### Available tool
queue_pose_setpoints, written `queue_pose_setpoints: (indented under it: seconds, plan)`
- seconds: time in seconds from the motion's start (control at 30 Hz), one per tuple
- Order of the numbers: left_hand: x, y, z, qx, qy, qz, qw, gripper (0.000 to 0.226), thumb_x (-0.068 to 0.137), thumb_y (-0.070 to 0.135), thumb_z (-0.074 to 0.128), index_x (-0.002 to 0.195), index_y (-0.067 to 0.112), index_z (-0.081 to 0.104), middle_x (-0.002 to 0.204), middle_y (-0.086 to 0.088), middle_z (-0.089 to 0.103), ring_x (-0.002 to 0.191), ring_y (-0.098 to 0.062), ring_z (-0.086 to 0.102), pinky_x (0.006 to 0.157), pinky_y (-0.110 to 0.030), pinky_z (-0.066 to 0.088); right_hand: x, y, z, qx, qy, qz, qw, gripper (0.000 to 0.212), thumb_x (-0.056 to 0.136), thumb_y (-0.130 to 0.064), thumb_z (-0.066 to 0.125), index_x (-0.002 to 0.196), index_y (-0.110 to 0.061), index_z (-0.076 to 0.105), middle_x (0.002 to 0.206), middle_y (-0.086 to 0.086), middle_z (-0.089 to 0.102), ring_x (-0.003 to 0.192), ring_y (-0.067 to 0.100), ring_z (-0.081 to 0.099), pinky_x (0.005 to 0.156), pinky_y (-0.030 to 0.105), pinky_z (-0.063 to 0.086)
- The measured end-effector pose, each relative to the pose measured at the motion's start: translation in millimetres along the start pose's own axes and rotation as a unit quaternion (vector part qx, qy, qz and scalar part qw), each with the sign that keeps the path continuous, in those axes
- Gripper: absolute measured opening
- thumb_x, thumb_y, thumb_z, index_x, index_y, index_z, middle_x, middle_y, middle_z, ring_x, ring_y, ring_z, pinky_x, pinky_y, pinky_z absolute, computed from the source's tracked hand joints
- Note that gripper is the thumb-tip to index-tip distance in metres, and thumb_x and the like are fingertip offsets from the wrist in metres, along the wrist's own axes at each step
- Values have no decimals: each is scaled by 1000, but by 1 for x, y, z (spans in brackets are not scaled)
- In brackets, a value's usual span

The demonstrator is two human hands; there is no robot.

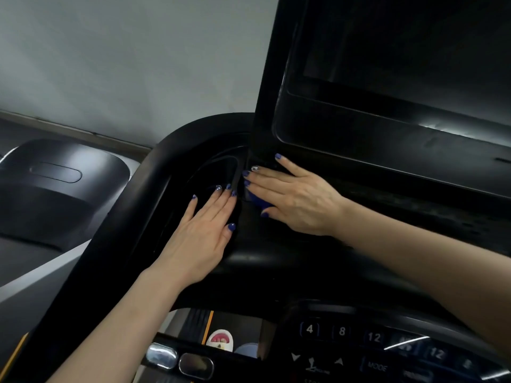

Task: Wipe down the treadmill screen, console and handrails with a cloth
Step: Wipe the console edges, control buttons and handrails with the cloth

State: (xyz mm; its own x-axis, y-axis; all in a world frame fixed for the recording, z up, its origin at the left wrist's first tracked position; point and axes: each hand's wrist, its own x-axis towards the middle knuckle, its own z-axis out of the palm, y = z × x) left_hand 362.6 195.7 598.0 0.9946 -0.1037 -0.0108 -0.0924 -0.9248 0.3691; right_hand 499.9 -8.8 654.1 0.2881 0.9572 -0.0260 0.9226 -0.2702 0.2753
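Observation:
The black treadmill console (249,261) fills the middle, with its dark screen (401,51) rising at the upper right. My right hand (298,200) lies flat at the foot of the screen's left edge, pressing a blue cloth (258,201) against the console; only a small fold of the cloth shows under the palm. My left hand (201,236) rests flat with straight fingers on the recessed tray (210,172) at the console's left. A curved black handrail (116,230) runs down the left side.
A button panel (373,346) with numbers 4, 8 and 12 sits at the bottom right. Two silver pulse grips (179,359) lie at the bottom centre. A neighbouring treadmill's dark motor cover (55,183) is at the left, below a grey wall (124,51).

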Motion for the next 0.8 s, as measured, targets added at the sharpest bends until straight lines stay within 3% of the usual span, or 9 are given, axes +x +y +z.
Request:
queue_pose_setpoints:
  seconds: [0.3,0.5,0.8]
  plan:
    - [18,23,0,4,2,25,1000,68,96,53,4,157,22,5,164,9,-9,149,-2,-13,121,-34,-7,-31,7,-3,3,-31,33,999,68,101,-53,23,153,-9,29,161,8,22,150,19,15,124,42,0]
    - [20,29,-4,17,4,30,999,67,97,54,5,157,23,4,164,9,-8,149,-2,-13,121,-33,-10,-65,34,-4,-8,-7,9,1000,55,101,-32,33,150,-10,36,158,7,30,148,17,23,124,41,6]
    - [26,35,2,28,-21,43,998,71,95,64,-5,153,24,1,164,9,-10,150,-2,-11,123,-38,-6,-88,50,2,-26,29,-34,999,45,105,-19,26,141,-7,49,151,9,43,142,19,37,121,46,17]
